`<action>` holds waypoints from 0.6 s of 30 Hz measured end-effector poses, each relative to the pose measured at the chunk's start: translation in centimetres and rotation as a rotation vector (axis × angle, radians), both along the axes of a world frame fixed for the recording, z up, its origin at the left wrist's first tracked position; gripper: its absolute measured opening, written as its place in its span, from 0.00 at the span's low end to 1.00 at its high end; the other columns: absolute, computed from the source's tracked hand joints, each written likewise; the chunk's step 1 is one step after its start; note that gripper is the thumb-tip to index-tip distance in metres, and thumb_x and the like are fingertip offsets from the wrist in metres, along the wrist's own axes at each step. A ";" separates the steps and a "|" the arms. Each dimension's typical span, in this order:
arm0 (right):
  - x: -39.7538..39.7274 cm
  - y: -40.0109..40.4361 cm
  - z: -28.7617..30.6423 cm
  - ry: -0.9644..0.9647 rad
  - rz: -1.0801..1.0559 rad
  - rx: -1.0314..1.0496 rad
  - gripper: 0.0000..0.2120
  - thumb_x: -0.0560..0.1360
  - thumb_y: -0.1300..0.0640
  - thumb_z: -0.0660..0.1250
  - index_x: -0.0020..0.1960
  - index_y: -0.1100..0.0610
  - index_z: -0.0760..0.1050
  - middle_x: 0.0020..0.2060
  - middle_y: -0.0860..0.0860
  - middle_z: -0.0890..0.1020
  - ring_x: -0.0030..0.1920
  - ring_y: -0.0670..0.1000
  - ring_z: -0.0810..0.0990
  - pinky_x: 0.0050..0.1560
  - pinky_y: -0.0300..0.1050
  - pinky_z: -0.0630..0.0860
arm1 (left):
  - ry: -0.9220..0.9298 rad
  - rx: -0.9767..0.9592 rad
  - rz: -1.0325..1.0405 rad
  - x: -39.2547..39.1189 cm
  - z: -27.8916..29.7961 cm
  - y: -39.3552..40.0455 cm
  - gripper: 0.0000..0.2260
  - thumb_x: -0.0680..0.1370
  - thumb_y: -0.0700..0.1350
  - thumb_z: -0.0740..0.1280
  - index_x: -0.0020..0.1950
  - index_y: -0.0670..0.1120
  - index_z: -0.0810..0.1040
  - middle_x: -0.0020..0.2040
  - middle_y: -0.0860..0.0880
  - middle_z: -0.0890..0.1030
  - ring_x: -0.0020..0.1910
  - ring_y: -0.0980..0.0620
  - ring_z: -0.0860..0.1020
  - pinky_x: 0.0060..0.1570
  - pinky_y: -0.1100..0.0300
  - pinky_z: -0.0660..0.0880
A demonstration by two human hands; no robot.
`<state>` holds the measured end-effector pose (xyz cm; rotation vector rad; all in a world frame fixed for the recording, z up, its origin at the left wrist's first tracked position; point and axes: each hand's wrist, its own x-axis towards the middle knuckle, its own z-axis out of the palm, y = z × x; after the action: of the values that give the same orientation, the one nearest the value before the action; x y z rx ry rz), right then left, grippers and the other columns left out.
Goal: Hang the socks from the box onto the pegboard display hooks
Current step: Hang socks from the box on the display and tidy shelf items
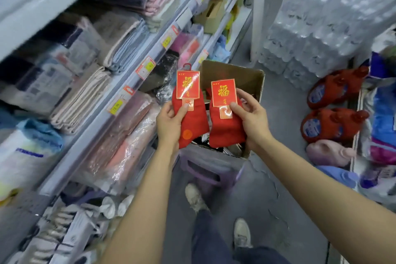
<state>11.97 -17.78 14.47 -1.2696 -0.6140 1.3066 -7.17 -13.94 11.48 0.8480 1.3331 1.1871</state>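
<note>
Over the open cardboard box (pixel 252 83) you're holding 2 red sock packs side by side, both w/ the card header pointing up and away from you, long axis running roughly along your forearms. Your left hand (pixel 169 122) is gripping the left sock pack (pixel 190 118) low on its left edge, thumb pressing the small tag below the card. Your right hand (pixel 250 118) is gripping the right sock pack (pixel 227 126) the same way from its right side, fingers wrapping behind. Only the left pack is showing a red hanger loop (pixel 186 66) above its card; the right pack's top is showing none that I can make out. No pegboard is showing, just shelves (pixel 150 49) of folded towels to your left, so you're probably needing to turn, then lead w/ the loop end, left hand first.
</note>
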 end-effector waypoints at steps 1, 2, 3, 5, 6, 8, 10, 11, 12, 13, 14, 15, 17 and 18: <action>-0.4 -0.5 0.5 0.011 0.024 0.014 0.21 0.77 0.66 0.68 0.68 0.55 0.74 0.45 0.49 0.86 0.43 0.47 0.85 0.42 0.41 0.81 | 0.000 0.022 0.038 -0.5 0.8 -1.3 0.09 0.76 0.41 0.72 0.55 0.49 0.79 0.49 0.48 0.86 0.47 0.49 0.84 0.47 0.51 0.80; -0.9 -1.0 1.0 0.019 0.050 0.028 0.21 0.77 0.66 0.68 0.68 0.55 0.74 0.46 0.50 0.86 0.44 0.48 0.85 0.43 0.42 0.81 | 0.004 0.048 0.075 -1.0 1.6 -2.6 0.10 0.76 0.41 0.73 0.56 0.50 0.79 0.49 0.49 0.86 0.48 0.49 0.84 0.48 0.51 0.81; -1.5 -1.4 1.5 0.013 0.073 0.044 0.21 0.76 0.65 0.68 0.68 0.54 0.74 0.48 0.52 0.86 0.46 0.49 0.85 0.45 0.44 0.81 | 0.009 0.073 0.109 -1.6 2.4 -3.8 0.11 0.76 0.42 0.73 0.58 0.49 0.79 0.49 0.50 0.86 0.49 0.49 0.84 0.49 0.50 0.81; -2.9 -2.0 2.6 -0.011 0.122 0.087 0.21 0.76 0.64 0.69 0.68 0.54 0.74 0.51 0.53 0.86 0.50 0.52 0.85 0.49 0.47 0.80 | 0.031 0.123 0.164 -2.9 4.1 -6.0 0.15 0.76 0.43 0.74 0.61 0.51 0.78 0.51 0.50 0.86 0.51 0.49 0.84 0.52 0.47 0.81; -3.7 -2.4 3.3 -0.006 0.146 0.107 0.22 0.76 0.64 0.69 0.68 0.54 0.74 0.52 0.54 0.86 0.50 0.52 0.85 0.49 0.47 0.80 | 0.046 0.146 0.190 -3.6 5.0 -7.0 0.16 0.75 0.44 0.74 0.61 0.53 0.78 0.53 0.50 0.86 0.53 0.48 0.84 0.54 0.45 0.80; -5.5 -3.1 4.8 0.036 0.189 0.136 0.22 0.76 0.64 0.70 0.69 0.56 0.73 0.54 0.56 0.85 0.51 0.54 0.84 0.49 0.47 0.81 | 0.063 0.186 0.250 -5.0 6.8 -9.1 0.18 0.75 0.45 0.75 0.63 0.58 0.77 0.55 0.51 0.85 0.55 0.49 0.83 0.55 0.44 0.80; -7.5 -4.0 6.5 0.058 0.232 0.176 0.22 0.76 0.65 0.70 0.69 0.57 0.73 0.55 0.57 0.84 0.52 0.54 0.84 0.48 0.47 0.81 | 0.064 0.227 0.315 -6.4 8.5 -11.2 0.19 0.75 0.44 0.75 0.63 0.59 0.77 0.56 0.50 0.85 0.57 0.49 0.82 0.57 0.44 0.79; -8.6 -4.6 7.5 0.063 0.253 0.199 0.22 0.76 0.65 0.70 0.69 0.56 0.73 0.54 0.56 0.85 0.51 0.54 0.84 0.47 0.47 0.81 | 0.063 0.251 0.344 -7.1 9.4 -12.2 0.19 0.75 0.43 0.74 0.63 0.59 0.76 0.57 0.49 0.84 0.57 0.49 0.82 0.58 0.44 0.79; -9.6 -5.2 8.3 0.063 0.273 0.223 0.22 0.76 0.64 0.70 0.68 0.55 0.74 0.52 0.55 0.85 0.50 0.53 0.85 0.47 0.48 0.81 | 0.063 0.276 0.365 -7.8 10.2 -13.2 0.19 0.76 0.42 0.74 0.62 0.59 0.76 0.57 0.48 0.84 0.57 0.49 0.82 0.59 0.44 0.78; -10.6 -5.7 9.2 0.055 0.292 0.248 0.21 0.75 0.64 0.70 0.67 0.54 0.75 0.51 0.54 0.86 0.50 0.55 0.85 0.49 0.50 0.81 | 0.063 0.300 0.386 -8.6 11.0 -14.3 0.20 0.76 0.41 0.73 0.63 0.59 0.76 0.57 0.48 0.84 0.56 0.48 0.83 0.58 0.44 0.79; -11.6 -6.4 10.0 0.049 0.308 0.273 0.21 0.75 0.63 0.71 0.66 0.51 0.76 0.51 0.55 0.86 0.51 0.56 0.84 0.52 0.54 0.81 | 0.066 0.320 0.406 -9.5 11.8 -15.3 0.20 0.76 0.41 0.73 0.65 0.58 0.75 0.55 0.49 0.85 0.55 0.49 0.83 0.56 0.46 0.80; -12.7 -7.1 10.8 0.044 0.321 0.296 0.20 0.75 0.63 0.71 0.65 0.50 0.77 0.52 0.56 0.85 0.52 0.58 0.84 0.54 0.56 0.80 | 0.076 0.339 0.432 -10.6 12.7 -16.5 0.21 0.76 0.40 0.73 0.67 0.55 0.74 0.53 0.50 0.85 0.54 0.51 0.84 0.54 0.49 0.81; -15.1 -8.7 12.3 0.059 0.347 0.334 0.20 0.74 0.63 0.71 0.65 0.49 0.77 0.53 0.57 0.85 0.54 0.59 0.84 0.55 0.56 0.80 | 0.103 0.377 0.478 -12.8 14.5 -18.9 0.23 0.76 0.40 0.73 0.70 0.52 0.73 0.52 0.54 0.85 0.53 0.56 0.83 0.51 0.55 0.81; -16.4 -9.6 12.9 0.085 0.363 0.350 0.21 0.75 0.64 0.71 0.65 0.50 0.77 0.53 0.57 0.85 0.53 0.58 0.84 0.54 0.55 0.80 | 0.119 0.395 0.497 -14.1 15.3 -20.2 0.24 0.76 0.40 0.73 0.70 0.52 0.73 0.54 0.52 0.85 0.54 0.55 0.83 0.52 0.54 0.81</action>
<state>-4.47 -27.37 27.37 -0.8358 -0.9981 1.4608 -21.25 -34.14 26.76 0.8992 1.4791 1.8574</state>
